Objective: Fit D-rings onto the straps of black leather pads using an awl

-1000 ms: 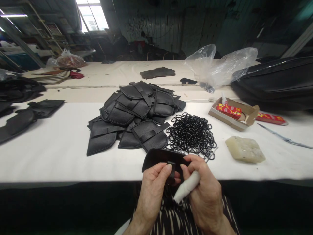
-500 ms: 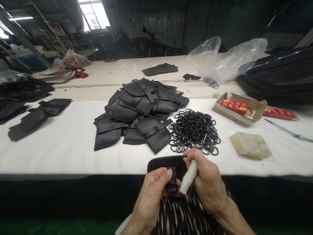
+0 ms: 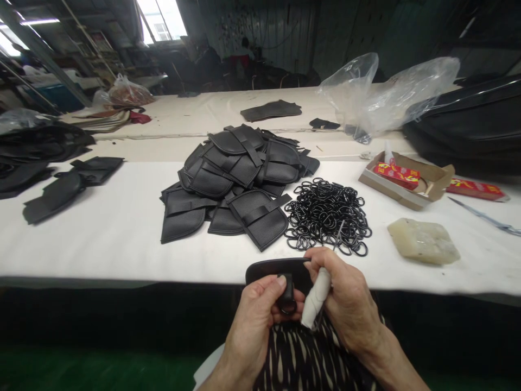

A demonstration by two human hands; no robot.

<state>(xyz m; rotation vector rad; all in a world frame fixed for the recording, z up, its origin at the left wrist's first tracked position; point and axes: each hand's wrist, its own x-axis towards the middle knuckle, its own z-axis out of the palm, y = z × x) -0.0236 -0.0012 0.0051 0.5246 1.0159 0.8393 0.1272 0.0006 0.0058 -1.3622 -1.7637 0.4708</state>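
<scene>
far on the left of the white table (image 3: 101, 239) lie some flat black pieces (image 3: 61, 187). in the middle sits a big pile of black leather flaps (image 3: 240, 179), each with a strap across it.

at the near edge of the table, just below that pile, is the left hand (image 3: 260, 315). it comes up from the bottom, with the thumb on top. its fingers are bent and pinch a short black strap (image 3: 288, 285) with a small black ring (image 3: 287, 308) at its end. the strap pokes up between the thumb and the other fingers, and the ring hangs just under the thumb tip. the strap belongs to a black leather piece (image 3: 277, 269) that rests on the table edge, right above both hands.

just beside it is the right hand (image 3: 345, 304). it comes in from the lower right and is curled shut. one of its fingers is wrapped in white tape (image 3: 316, 296) and touches the side of the strap. a thin tool (image 3: 338, 234) sticks up from this fist.

behind the right hand lies a heap of black rings (image 3: 328, 217). further right is a pale waxy block (image 3: 423, 241). behind it stands an open cardboard box (image 3: 407, 179) with a red pack inside, and a clear plastic bag (image 3: 386, 98) sits further back.
</scene>
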